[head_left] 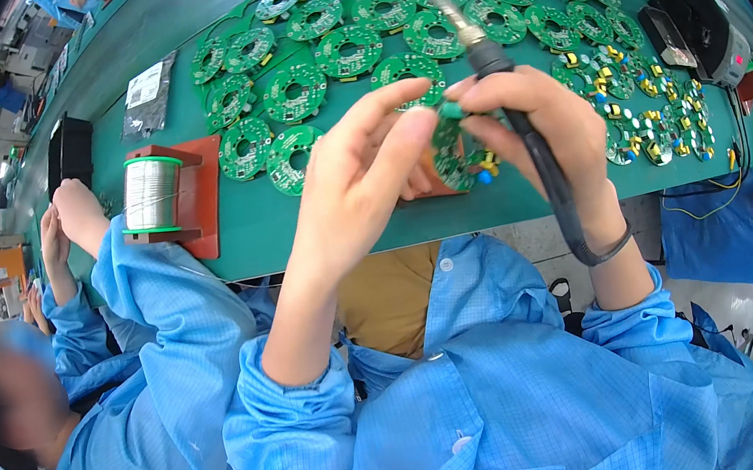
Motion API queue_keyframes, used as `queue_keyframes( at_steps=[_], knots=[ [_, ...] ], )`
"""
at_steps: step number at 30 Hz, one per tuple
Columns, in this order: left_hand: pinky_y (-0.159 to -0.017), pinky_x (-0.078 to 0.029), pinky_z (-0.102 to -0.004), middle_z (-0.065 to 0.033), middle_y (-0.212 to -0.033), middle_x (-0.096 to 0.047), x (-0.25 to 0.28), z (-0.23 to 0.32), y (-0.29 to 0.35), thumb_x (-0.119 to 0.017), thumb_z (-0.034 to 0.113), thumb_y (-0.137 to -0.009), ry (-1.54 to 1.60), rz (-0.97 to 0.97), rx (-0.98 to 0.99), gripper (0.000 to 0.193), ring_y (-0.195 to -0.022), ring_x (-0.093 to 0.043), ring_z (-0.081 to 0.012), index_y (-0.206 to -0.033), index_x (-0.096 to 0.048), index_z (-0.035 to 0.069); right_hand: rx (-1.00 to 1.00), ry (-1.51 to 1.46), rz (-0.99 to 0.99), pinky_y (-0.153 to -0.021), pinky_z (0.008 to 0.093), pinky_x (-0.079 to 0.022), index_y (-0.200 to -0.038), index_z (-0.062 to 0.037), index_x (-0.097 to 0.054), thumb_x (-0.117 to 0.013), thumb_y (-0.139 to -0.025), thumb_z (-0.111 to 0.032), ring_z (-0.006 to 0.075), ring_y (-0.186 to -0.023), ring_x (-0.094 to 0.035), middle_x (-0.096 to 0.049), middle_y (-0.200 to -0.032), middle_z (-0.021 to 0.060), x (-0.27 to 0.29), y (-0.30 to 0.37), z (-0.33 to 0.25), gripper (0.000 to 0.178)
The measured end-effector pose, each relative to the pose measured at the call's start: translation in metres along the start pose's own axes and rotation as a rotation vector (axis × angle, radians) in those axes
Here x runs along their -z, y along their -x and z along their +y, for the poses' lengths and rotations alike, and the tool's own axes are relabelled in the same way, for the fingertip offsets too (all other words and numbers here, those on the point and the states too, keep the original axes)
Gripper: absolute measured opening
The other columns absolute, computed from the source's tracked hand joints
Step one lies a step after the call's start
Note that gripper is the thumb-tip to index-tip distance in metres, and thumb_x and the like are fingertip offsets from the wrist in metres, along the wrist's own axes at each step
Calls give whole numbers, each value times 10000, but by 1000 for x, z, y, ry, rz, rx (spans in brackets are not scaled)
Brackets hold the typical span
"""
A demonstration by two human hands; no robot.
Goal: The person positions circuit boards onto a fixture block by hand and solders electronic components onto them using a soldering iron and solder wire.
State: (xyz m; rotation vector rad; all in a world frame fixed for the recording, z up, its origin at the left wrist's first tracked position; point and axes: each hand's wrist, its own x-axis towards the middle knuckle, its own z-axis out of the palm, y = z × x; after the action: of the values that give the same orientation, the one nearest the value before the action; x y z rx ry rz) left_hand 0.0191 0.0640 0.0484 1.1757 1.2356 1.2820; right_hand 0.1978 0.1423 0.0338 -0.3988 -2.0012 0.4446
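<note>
Between my hands, a round green circuit board (pixel 451 157) is tilted almost edge-on, with yellow and blue components on its lower side. My left hand (pixel 359 175) supports it, its lower fingers partly behind the board and thumb and index finger apart. My right hand (pixel 546 113) holds a soldering iron (pixel 488 59) in the crook of its thumb, the tip pointing up and away, blurred. The same hand's fingertips pinch a small green part (pixel 450 110) at the board's top edge; whether it is attached is unclear.
Bare ring-shaped boards (pixel 348 51) cover the table's far side; populated boards (pixel 656 117) lie at right. A solder wire spool (pixel 153 196) stands on a red-brown holder at left, near a grey bag (pixel 151 93). A co-worker's arm (pixel 153 274) reaches in from the left.
</note>
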Motion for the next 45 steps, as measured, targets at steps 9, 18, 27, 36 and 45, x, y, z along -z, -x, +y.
queue_keyframes(
  at_steps=[9,18,27,36,45],
  knots=[
    [-704,-560,-272,-83,-1079,-633,4,-5,-11,-558,148,-933,431,58,-26,309,-893,-634,-126,-1200,-557,-7,-83,-31,42,-812,283,-500,-1096,-55,-492,-759,-704,11,223,-1008,-632,-642,-1098,150,-7,-23,-11,479],
    [-691,-474,-212,-105,-956,-649,10,-27,11,-584,37,-902,314,153,-74,202,-847,-609,-99,-1064,-464,26,-528,-267,8,-675,204,-505,-1100,-43,-491,-730,-696,52,93,-771,-605,-620,-1094,109,-16,8,-14,479],
    [-627,-419,-261,-18,-794,-631,12,-39,29,-677,145,-830,-407,252,-132,362,-738,-532,-109,-1167,-582,53,-567,-233,-81,-683,201,-497,-1058,-46,-531,-701,-723,71,77,-800,-585,-638,-1068,83,-17,22,-13,393],
    [-608,-420,-272,-23,-863,-622,13,-36,28,-717,142,-772,-646,226,-180,343,-735,-490,-151,-1096,-639,61,-539,-125,-110,-704,225,-518,-1051,-54,-565,-701,-709,80,87,-817,-600,-660,-1051,56,-18,26,-9,392],
    [-626,-448,-285,-76,-942,-579,12,-35,25,-690,131,-802,-649,188,-202,325,-794,-519,-179,-1109,-629,42,-235,17,-39,-666,332,-492,-1021,-90,-603,-713,-692,-27,240,-755,-581,-644,-929,51,-24,32,-3,353]
  ],
)
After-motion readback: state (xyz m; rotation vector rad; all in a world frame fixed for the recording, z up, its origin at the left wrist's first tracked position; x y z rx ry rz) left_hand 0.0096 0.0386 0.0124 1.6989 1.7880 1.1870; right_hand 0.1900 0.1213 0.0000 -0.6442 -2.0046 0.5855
